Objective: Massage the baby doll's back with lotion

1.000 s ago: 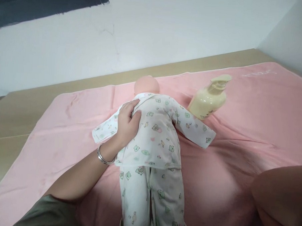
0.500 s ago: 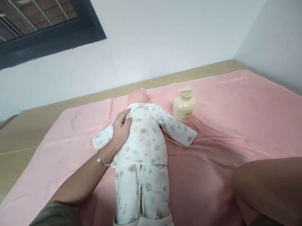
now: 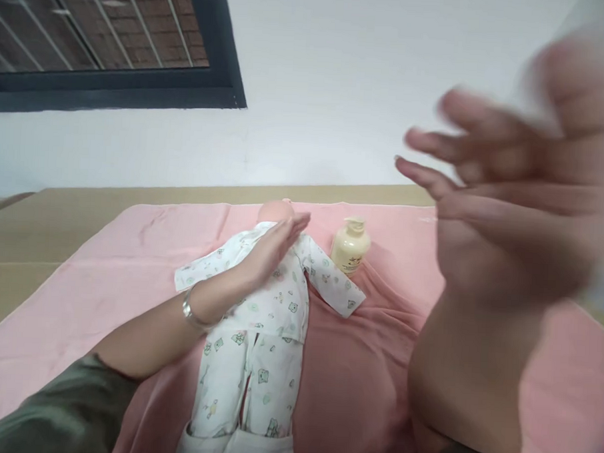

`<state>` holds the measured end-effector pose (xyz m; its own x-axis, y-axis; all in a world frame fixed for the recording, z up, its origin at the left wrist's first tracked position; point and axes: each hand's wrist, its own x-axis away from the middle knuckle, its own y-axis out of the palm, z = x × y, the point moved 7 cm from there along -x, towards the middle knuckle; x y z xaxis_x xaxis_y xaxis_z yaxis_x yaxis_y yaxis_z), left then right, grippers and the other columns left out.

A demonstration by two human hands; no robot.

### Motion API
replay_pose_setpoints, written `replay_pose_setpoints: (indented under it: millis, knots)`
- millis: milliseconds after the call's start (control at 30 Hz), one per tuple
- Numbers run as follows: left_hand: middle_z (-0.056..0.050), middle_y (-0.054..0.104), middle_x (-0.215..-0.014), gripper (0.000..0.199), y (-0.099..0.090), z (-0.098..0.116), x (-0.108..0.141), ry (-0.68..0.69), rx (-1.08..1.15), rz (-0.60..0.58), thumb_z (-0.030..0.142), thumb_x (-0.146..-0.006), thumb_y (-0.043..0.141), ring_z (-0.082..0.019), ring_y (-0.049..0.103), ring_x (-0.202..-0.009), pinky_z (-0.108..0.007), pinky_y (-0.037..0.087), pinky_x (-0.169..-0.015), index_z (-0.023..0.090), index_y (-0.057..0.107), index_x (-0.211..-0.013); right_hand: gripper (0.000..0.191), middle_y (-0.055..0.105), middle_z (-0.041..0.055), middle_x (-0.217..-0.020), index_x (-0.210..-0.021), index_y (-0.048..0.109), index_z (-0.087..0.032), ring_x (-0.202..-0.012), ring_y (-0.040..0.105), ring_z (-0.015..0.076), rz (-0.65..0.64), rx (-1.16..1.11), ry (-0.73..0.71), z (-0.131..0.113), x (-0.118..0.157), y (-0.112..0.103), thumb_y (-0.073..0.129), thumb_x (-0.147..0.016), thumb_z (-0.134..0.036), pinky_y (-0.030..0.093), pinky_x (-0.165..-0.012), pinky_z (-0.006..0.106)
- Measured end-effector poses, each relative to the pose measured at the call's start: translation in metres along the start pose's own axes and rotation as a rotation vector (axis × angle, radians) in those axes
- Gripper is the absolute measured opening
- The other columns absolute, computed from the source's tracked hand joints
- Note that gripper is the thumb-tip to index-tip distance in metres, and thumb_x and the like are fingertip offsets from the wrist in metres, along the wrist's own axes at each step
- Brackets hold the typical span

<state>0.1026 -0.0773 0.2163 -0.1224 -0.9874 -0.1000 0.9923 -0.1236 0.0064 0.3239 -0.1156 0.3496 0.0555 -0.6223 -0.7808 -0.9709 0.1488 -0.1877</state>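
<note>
The doll (image 3: 273, 312) lies fully dressed, bottle (image 3: 351, 249) beside it; left hand (image 3: 269, 253) open over its torso, right hand (image 3: 512, 222) raised, open, blurred.

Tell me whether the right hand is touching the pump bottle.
Apart. The head view shows the right hand raised, blurred, above and right of the pump bottle in the picture, with pink blanket and white wall visible between them.

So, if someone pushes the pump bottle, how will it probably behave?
The pump bottle looks smooth and glossy, so fingers might slip a little. Its narrow pump top and the wrinkled pink blanket beneath suggest it could tip rather than slide.
</note>
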Motion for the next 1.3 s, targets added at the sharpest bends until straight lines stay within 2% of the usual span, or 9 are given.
replay_pose_setpoints:
  millis: [67, 167, 267, 400, 533, 633, 933, 1167, 1300]
  knots:
    - [-0.016, 0.04, -0.163, 0.072, 0.021, -0.001, -0.019, -0.18, 0.255, -0.031, 0.057, -0.101, 0.023, -0.022, 0.039, -0.153, -0.038, 0.029, -0.129, 0.009, 0.037, -0.154, 0.054, 0.057, 0.0079, -0.149, -0.143, 0.051, -0.024, -0.139, 0.055, 0.0273, -0.091, 0.131, -0.047, 0.027, -0.012, 0.027, 0.05, -0.09, -0.033, 0.047, -0.119, 0.053]
    - [-0.02, 0.042, -0.161, 0.076, 0.047, 0.006, -0.035, -0.335, 0.516, -0.065, 0.059, -0.101, 0.022, -0.025, 0.041, -0.152, -0.042, 0.032, -0.127, 0.01, 0.028, -0.158, 0.054, 0.037, 0.0137, -0.165, -0.146, 0.051, -0.018, -0.156, 0.031, 0.0329, -0.342, 0.614, 0.137, 0.089, -0.016, 0.067, 0.039, -0.099, -0.043, 0.011, -0.129, 0.067]
    - [-0.023, 0.053, -0.15, 0.075, 0.062, 0.016, -0.039, -0.382, 0.745, -0.064, 0.056, -0.103, 0.017, -0.025, 0.055, -0.141, -0.04, 0.042, -0.121, 0.006, 0.025, -0.158, 0.062, 0.032, 0.018, -0.167, -0.152, 0.045, -0.015, -0.159, 0.024, 0.0338, -0.527, 0.695, 0.273, 0.123, -0.005, 0.089, 0.025, -0.104, -0.049, 0.007, -0.126, 0.07]
    - [-0.024, 0.066, -0.13, 0.071, 0.065, 0.019, -0.033, -0.423, 0.91, -0.035, 0.049, -0.105, 0.011, -0.024, 0.069, -0.121, -0.034, 0.057, -0.102, 0.002, 0.036, -0.151, 0.061, 0.047, 0.0171, -0.159, -0.151, 0.047, -0.018, -0.151, 0.04, 0.0351, -0.694, 0.793, 0.27, 0.123, 0.008, 0.102, 0.022, -0.104, -0.048, 0.012, -0.124, 0.071]
    - [-0.025, 0.05, -0.152, 0.076, 0.046, 0.017, -0.011, -0.461, 0.847, -0.013, 0.056, -0.103, 0.027, -0.025, 0.053, -0.142, -0.031, 0.05, -0.112, 0.003, 0.028, -0.157, 0.059, 0.066, 0.017, -0.138, -0.134, 0.062, -0.019, -0.13, 0.06, 0.0357, -0.744, 0.92, 0.369, 0.122, 0.006, 0.103, 0.021, -0.102, -0.048, 0.03, -0.118, 0.064]
    - [-0.024, 0.038, -0.162, 0.079, 0.022, 0.02, 0.009, -0.448, 0.757, -0.02, 0.058, -0.101, 0.033, -0.027, 0.042, -0.151, -0.034, 0.042, -0.121, 0.007, 0.026, -0.16, 0.054, 0.075, 0.0144, -0.116, -0.11, 0.073, -0.023, -0.11, 0.068, 0.0351, -0.806, 1.008, 0.549, 0.127, 0.007, 0.106, 0.027, -0.099, -0.05, 0.049, -0.092, 0.049]
    - [-0.019, 0.055, -0.151, 0.056, -0.048, 0.033, 0.03, -0.384, 0.494, -0.009, 0.045, -0.099, 0.029, -0.028, 0.059, -0.138, -0.044, 0.052, -0.115, 0.015, 0.054, -0.14, 0.037, 0.072, 0.0087, -0.082, -0.068, 0.061, -0.022, -0.07, 0.062, 0.022, -0.786, 1.048, 0.706, 0.128, 0.008, 0.102, 0.039, -0.091, -0.042, 0.039, -0.061, 0.034]
    - [-0.016, 0.069, -0.132, 0.054, -0.074, 0.068, 0.023, -0.155, 0.302, -0.081, 0.038, -0.099, 0.022, -0.029, 0.061, -0.135, -0.054, 0.054, -0.11, 0.02, 0.065, -0.127, 0.041, 0.072, 0.0119, -0.085, -0.069, 0.059, -0.022, -0.08, 0.065, 0.027, -0.709, 1.145, 0.634, 0.125, 0.007, 0.11, 0.031, -0.095, -0.038, 0.038, -0.063, 0.033]
    - [-0.014, 0.074, -0.118, 0.047, -0.091, 0.077, 0.022, -0.003, 0.117, 0.008, 0.04, -0.099, 0.033, -0.03, 0.067, -0.127, -0.054, 0.058, -0.103, 0.021, 0.07, -0.122, 0.042, 0.069, 0.0108, -0.079, -0.066, 0.055, -0.022, -0.073, 0.061, 0.0242, -0.668, 1.167, 0.572, 0.122, 0.007, 0.115, 0.029, -0.096, -0.036, 0.033, -0.06, 0.032]
